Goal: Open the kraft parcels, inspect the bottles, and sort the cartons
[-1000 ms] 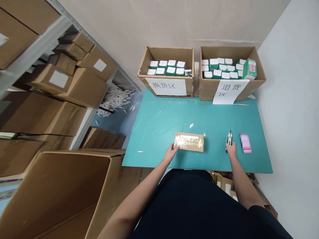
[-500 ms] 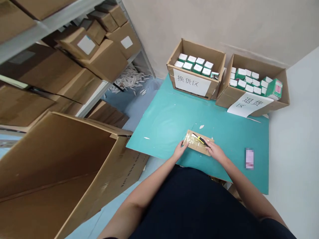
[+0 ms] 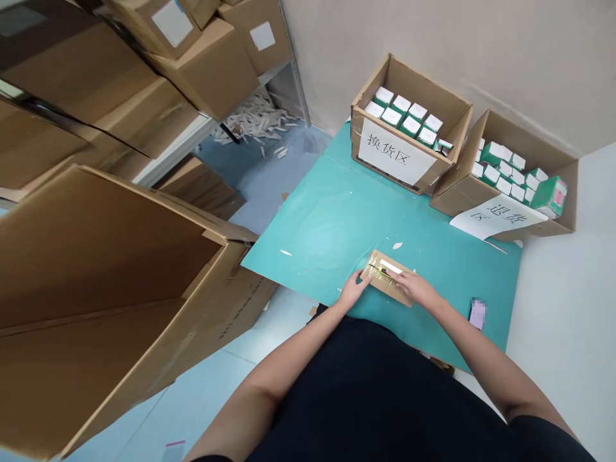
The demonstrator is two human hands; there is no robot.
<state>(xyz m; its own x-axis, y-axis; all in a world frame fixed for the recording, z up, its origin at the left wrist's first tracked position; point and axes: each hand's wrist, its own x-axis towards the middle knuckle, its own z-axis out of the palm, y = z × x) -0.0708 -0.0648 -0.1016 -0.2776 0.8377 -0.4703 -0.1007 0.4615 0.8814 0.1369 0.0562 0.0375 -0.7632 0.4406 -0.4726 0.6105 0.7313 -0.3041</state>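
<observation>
A small flat cardboard box (image 3: 386,287) with shiny clear tape and a white label lies on the green tabletop in front of me. My left hand (image 3: 353,290) grips its near left corner, thumb and fingers against the edge. Over the box, my right hand (image 3: 418,289) is closed around a yellow and black utility knife (image 3: 383,271). The knife's blade end points left and lies along the taped top. Part of the handle is hidden under my fingers.
Two open cartons, a left one (image 3: 357,142) and a right one (image 3: 445,200), hold white and green boxes behind the work spot. A pink phone-like object (image 3: 478,316), partly pixelated, lies right. A large open carton (image 3: 231,282) and loaded shelving (image 3: 173,151) stand left.
My right hand has turned the utility knife so it lies flatter, its tip now near the box's left end. The white label shows more. The head view has shifted and tilted.
</observation>
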